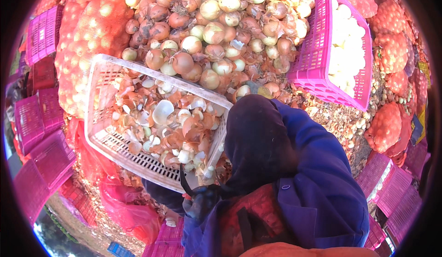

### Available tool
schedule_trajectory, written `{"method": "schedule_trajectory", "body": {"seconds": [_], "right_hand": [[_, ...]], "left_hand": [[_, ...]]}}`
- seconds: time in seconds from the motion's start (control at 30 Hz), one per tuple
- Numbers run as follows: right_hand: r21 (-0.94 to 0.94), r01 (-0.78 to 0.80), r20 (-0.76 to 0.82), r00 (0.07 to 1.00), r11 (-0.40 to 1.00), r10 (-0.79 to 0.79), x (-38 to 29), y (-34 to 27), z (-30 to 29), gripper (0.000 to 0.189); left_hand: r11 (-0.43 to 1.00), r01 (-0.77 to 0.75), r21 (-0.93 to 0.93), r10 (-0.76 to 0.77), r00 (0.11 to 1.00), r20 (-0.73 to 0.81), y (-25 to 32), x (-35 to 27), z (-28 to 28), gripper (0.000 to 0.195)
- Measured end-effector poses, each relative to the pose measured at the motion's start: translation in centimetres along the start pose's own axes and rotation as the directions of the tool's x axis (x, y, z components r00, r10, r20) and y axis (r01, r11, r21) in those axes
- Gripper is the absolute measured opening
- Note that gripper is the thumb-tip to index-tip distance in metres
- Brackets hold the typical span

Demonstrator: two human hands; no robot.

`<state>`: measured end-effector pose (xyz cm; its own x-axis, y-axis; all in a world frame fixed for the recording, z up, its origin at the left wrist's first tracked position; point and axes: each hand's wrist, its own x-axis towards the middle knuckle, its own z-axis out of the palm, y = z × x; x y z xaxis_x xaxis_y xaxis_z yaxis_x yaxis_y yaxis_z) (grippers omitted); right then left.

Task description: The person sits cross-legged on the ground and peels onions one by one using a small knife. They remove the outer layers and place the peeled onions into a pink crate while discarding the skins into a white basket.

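My left hand (202,200), in a dark glove, is closed around a knife at the lower rim of a white plastic crate. The knife's dark curved blade (185,181) points up over that rim. Onion skins and pale peeled layers (172,126) lie in the tilted white crate (159,72). Beyond my dark-clad knee (259,136), my right sleeve reaches toward a heap of onions (214,32). What seems to be my right hand (260,90), in a grey and yellow glove, shows only in part beside an onion (243,90). The knee hides the rest.
A pink crate (310,46) of peeled white onions stands right of the heap. Full red mesh sacks (93,46) rise at left, with more sacks (383,127) at right. Pink crates (51,157) line the left side. Loose red netting (127,208) lies below the white crate.
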<state>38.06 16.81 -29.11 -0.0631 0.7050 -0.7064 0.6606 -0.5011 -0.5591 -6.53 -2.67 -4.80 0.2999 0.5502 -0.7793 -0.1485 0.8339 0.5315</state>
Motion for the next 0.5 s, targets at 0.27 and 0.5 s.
{"method": "schedule_trajectory", "body": {"seconds": [0.27,0.5], "right_hand": [[0.848,0.529,-0.504,0.778,-0.044,-0.376,-15.2,-11.9,-11.4,0.081],[0.905,0.425,-0.326,0.697,0.003,-0.639,-21.9,-17.7,-12.9,0.082]], "left_hand": [[0.864,0.041,-0.502,0.062,0.98,0.188,0.1,1.6,1.9,0.06],[0.846,-0.329,0.419,0.382,0.923,-0.046,8.1,1.1,7.5,0.019]]}}
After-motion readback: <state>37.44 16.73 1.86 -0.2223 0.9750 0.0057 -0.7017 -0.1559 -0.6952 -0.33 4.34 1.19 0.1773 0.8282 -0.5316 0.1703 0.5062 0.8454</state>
